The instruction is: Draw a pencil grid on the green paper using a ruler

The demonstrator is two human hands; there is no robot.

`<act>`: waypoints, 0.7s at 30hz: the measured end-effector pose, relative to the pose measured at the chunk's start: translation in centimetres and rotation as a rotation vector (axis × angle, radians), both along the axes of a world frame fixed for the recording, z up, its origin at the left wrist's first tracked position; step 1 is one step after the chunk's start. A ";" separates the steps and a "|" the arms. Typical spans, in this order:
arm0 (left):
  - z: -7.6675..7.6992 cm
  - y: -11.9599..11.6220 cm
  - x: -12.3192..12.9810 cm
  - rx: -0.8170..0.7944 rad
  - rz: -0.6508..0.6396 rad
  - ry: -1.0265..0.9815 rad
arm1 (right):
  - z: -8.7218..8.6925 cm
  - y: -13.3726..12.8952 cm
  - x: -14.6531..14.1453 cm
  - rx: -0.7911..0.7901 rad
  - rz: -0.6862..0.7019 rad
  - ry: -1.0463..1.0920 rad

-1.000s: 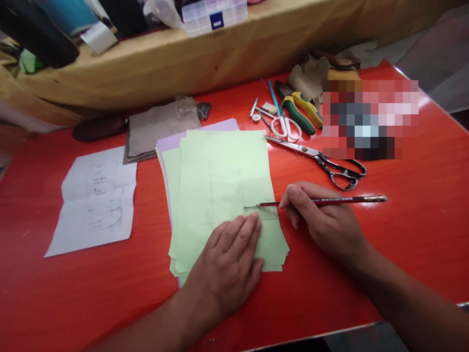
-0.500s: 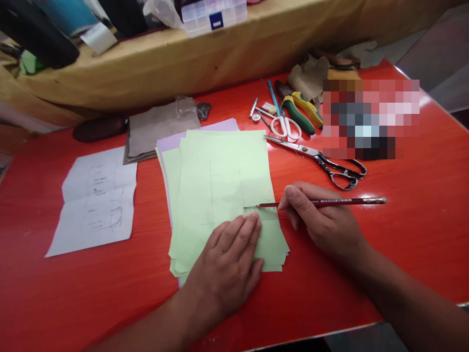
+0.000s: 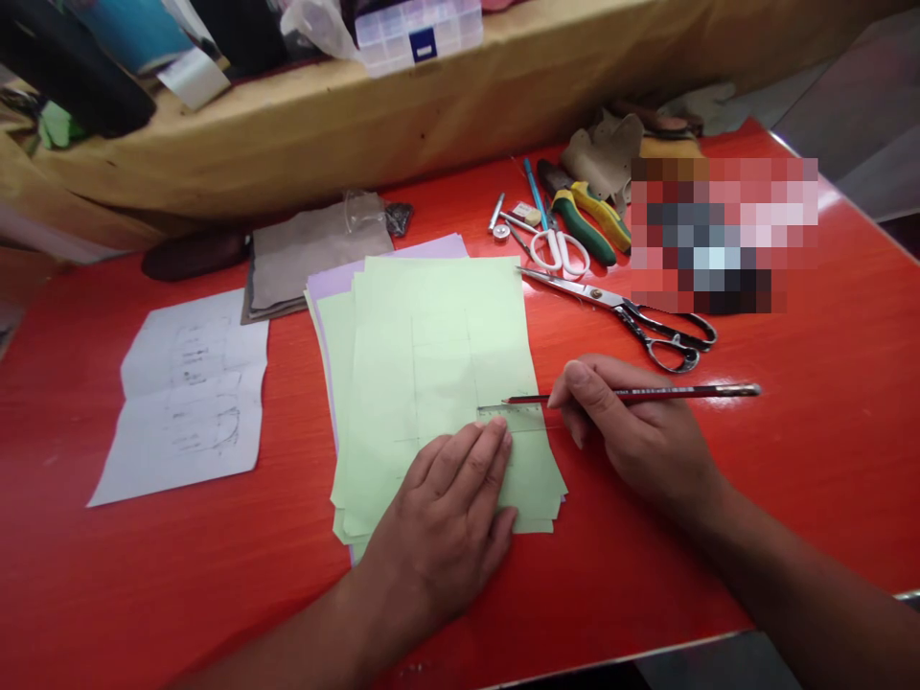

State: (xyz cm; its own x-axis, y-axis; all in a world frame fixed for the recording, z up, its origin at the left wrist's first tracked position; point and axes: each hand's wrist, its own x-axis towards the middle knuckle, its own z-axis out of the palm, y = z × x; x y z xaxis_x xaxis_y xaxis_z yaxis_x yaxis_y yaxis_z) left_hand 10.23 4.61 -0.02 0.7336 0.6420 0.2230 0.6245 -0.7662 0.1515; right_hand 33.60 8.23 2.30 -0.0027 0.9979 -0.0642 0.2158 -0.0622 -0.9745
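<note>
My left hand (image 3: 456,503) lies flat, fingers stretched out, on the top sheet of a stack of light green paper (image 3: 442,287). Its fingertips press on a clear ruler (image 3: 528,422) that lies across the right part of the sheet. Thin pencil lines form a long rectangle on the paper. In my right hand (image 3: 632,426) a dark red pencil (image 3: 676,391) is pinched between thumb and fingers. The pencil lies nearly level, its tip at the ruler's upper edge, close above my left fingertips. Whether the tip touches the paper, I cannot tell.
Large scissors (image 3: 610,302), white-handled scissors (image 3: 559,251), green-and-yellow pliers (image 3: 586,220) and a blue pen (image 3: 536,187) lie beyond the paper. A creased sketch sheet (image 3: 191,412) and grey leather pieces (image 3: 309,249) are at left. A cloth-covered ledge (image 3: 402,125) runs behind.
The pencil tip has shifted very slightly left and up along the ruler's edge. My left hand and the ruler have stayed in place.
</note>
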 end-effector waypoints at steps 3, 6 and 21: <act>0.0 0.0 0.0 0.000 0.001 0.003 | -0.1 -0.1 0.0 0.006 0.004 -0.014; 0.0 0.0 0.0 -0.002 -0.004 0.002 | -0.1 -0.1 -0.1 0.006 0.006 -0.019; 0.2 -0.3 -0.9 0.014 -0.128 -0.086 | 0.6 -0.3 0.2 0.028 -0.040 0.051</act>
State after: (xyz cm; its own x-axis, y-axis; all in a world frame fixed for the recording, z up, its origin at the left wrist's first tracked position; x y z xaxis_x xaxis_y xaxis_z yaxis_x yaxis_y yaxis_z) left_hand 9.35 4.29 0.18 0.7866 0.5412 0.2973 0.5071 -0.8409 0.1890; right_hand 33.77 7.92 2.92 0.0346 0.9987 -0.0375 0.1640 -0.0427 -0.9855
